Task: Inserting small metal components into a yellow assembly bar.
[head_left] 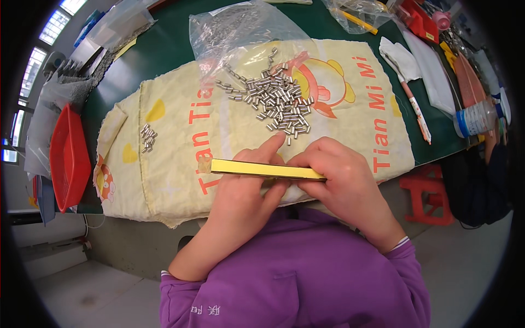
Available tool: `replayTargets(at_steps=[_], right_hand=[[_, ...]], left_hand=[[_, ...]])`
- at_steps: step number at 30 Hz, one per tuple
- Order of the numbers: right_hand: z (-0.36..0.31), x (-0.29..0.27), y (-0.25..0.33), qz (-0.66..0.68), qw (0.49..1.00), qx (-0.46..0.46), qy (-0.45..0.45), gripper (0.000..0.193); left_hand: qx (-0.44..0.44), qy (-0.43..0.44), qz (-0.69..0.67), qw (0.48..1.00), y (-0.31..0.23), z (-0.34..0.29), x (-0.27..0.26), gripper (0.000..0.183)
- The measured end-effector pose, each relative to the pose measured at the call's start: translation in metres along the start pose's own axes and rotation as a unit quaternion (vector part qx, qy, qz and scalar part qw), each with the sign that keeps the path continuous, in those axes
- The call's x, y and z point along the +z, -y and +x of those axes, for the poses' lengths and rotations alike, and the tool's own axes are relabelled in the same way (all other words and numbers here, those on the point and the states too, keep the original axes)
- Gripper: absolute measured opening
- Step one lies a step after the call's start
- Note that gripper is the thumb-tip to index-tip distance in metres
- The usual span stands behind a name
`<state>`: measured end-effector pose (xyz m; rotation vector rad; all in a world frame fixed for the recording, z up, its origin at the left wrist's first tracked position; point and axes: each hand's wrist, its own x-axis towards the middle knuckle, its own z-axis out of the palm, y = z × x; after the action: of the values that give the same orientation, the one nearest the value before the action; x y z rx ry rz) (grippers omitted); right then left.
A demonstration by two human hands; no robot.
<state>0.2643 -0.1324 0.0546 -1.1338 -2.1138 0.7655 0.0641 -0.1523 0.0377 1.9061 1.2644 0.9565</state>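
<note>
A narrow yellow bar [262,168] with dark edges, tan at its left end, lies crosswise over my hands. My right hand [344,172] is closed on its right end, fingers on the far side and thumb on the near side. My left hand [243,188] is around the bar's middle from below, with the thumb on the near side. Its index finger stretches toward a pile of small silver metal cylinders [279,98]. One loose cylinder [289,141] lies beside that fingertip. The bar hides part of the left fingers.
A yellow printed cloth [180,136] covers the green table [164,44]. A clear bag [246,33] of cylinders lies behind the pile, and a smaller group of cylinders [148,138] sits left. A red tray [70,158], a pen [418,115] and a plastic bottle [476,119] stand around.
</note>
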Motion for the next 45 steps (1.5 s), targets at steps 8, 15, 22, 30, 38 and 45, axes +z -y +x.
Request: replayTargets(at_steps=[8,15,22,30,38,45], right_hand=[[0.000,-0.004,-0.001,0.012,1.000,0.001,0.004,0.026],[0.001,-0.034,-0.006,0.023,0.999,-0.014,0.034,0.033],[0.002,-0.040,-0.014,-0.028,0.995,-0.049,0.086,0.031],[0.000,-0.033,-0.025,-0.056,0.995,-0.078,0.028,0.018],[-0.003,-0.027,-0.023,-0.092,0.993,-0.068,-0.007,0.017],[-0.010,-0.030,-0.017,-0.088,0.994,-0.063,0.029,0.021]], left_hand=[[0.017,0.006,0.020,1.000,0.001,-0.001,0.001,0.073],[-0.066,-0.037,-0.249,0.965,0.003,-0.009,-0.029,0.070],[-0.123,-0.059,-0.261,0.956,-0.002,-0.013,-0.036,0.026],[-0.003,-0.053,0.075,0.996,0.010,-0.013,-0.038,0.020],[0.057,-0.063,0.149,0.985,0.008,-0.010,-0.035,0.020],[0.060,0.006,0.145,0.988,-0.002,-0.014,-0.037,0.027]])
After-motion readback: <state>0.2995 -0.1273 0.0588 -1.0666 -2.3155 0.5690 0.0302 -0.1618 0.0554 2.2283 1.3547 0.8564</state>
